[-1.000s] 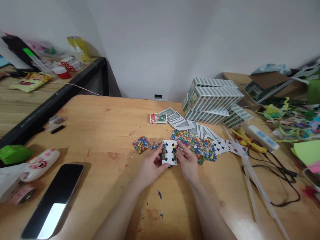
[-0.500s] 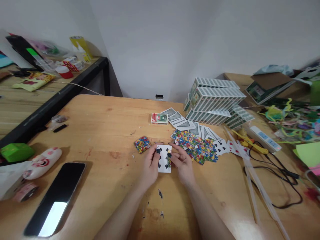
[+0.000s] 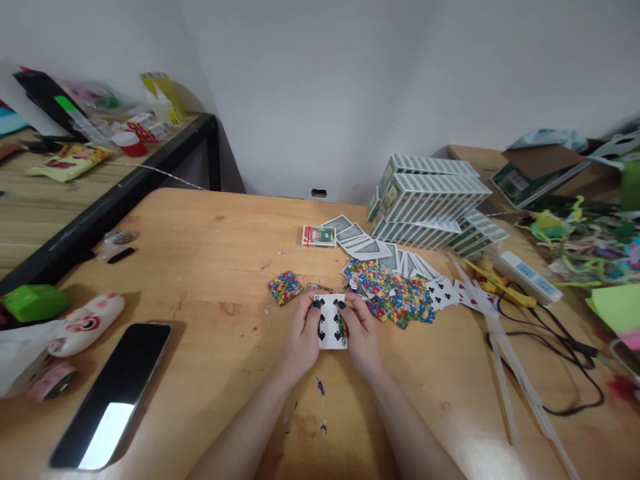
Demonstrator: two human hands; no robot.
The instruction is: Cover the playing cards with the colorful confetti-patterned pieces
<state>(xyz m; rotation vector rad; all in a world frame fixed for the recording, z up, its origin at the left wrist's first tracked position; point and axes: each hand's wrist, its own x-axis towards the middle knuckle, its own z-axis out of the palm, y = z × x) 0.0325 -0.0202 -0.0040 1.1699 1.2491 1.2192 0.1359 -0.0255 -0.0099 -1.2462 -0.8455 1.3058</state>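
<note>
A white six of spades (image 3: 329, 323) faces up between my hands near the middle of the table. My left hand (image 3: 303, 330) grips its left edge, thumb on the face. On the right edge my right hand (image 3: 361, 328) is closed, its thumb near the upper corner. Behind the fingers lies a colourful patterned piece, partly hidden. Another colourful square (image 3: 285, 288) lies to the left of my left hand. Beyond my right hand spreads a pile of colourful-backed cards (image 3: 407, 297), beside fanned grey-backed cards (image 3: 373, 249) and a red and green card box (image 3: 319, 237).
Stacked card boxes (image 3: 435, 197) stand at the back right. A power strip (image 3: 530, 277), black cable and clear plastic strips (image 3: 525, 387) lie on the right. At the left are a phone (image 3: 113, 393), a white toy (image 3: 87, 323) and a green object (image 3: 36, 303).
My right hand has moved in and closed on the card's right edge. The card has shifted slightly right and down, and a colourful piece now shows behind it.
</note>
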